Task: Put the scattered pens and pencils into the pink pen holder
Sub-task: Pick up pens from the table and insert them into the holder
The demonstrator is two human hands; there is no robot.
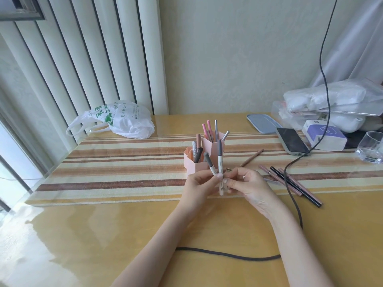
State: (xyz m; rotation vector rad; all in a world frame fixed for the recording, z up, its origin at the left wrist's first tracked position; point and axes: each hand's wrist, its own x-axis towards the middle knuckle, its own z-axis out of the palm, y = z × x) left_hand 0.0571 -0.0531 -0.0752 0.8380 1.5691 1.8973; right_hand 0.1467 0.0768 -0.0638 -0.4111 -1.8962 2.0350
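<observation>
With both hands' grip, left hand (199,181) and right hand (246,183), pinching two grey-capped white pens (219,162), square their ends, then lower them upright into the pink hexagonal plastic pen holder (194,164).

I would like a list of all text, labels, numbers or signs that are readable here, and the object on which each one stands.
White plastic bag: green characters and a green picture, small grey lines and a triangle sign; too blurred to read.
White pen with grey cap, held by both hands: small dark print near its lower end, too small to read.
White and purple box: a pale looping emblem, no readable words.
Nothing can be quoted with certainty.
</observation>
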